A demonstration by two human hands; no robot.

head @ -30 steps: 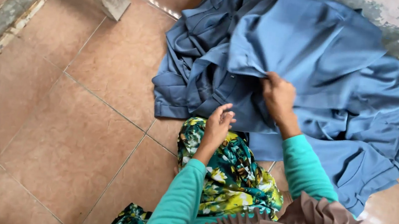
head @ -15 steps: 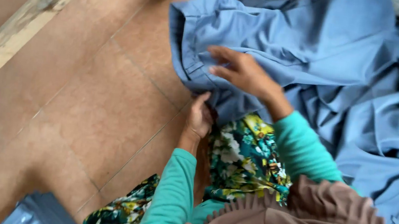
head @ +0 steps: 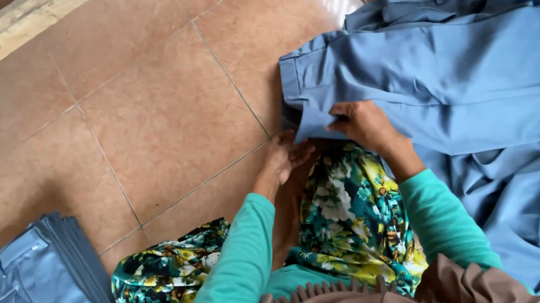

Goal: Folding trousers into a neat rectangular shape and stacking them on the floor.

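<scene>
Both the right hand [head: 364, 123] and the left hand [head: 284, 160] are gripping the edge of blue trousers [head: 446, 77] from the far-right heap, while a folded stack [head: 32, 269] is sitting near left.

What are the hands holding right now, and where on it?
Both hands grip the blue garment: right hand and left hand at its near folded corner edge.

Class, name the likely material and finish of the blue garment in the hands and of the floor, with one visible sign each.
Blue garment: probably matte woven cloth; it folds and creases softly. Floor: likely glazed ceramic tile; grout lines and a glossy reflection show.
</scene>
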